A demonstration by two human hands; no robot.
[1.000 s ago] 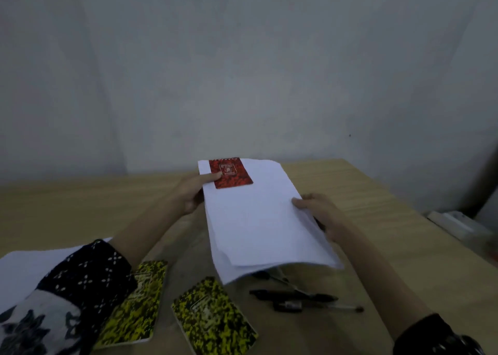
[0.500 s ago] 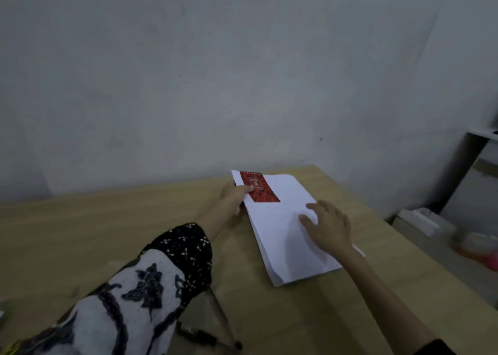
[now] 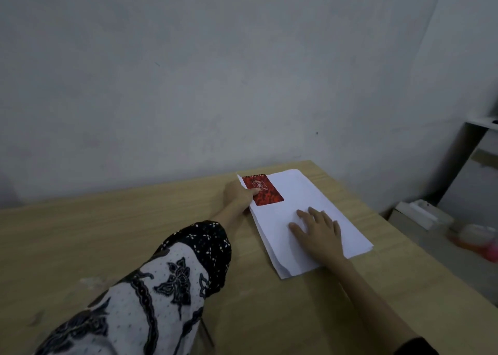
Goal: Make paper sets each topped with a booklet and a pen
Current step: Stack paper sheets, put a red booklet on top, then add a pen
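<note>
setting the paper stack (image 3: 310, 220) on the tabletop (image 3: 134, 233), the right hand (image 3: 318, 230) pressed flat, fingers straight; the left hand (image 3: 239, 197) pinched booklet (image 3: 262, 190) and edge; best released gently, keeping sheets square

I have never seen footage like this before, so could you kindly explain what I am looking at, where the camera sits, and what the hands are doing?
There is no machine here: a person wears one wide-angle camera on the head, looking forward and down at their own hands. A wooden table stands against a grey wall. On it lies a stack of white paper with a small red booklet on its far corner. The left hand pinches the stack's edge, thumb on the booklet. The right hand lies flat on the paper, fingers straight. No pen is on the stack yet.
</note>
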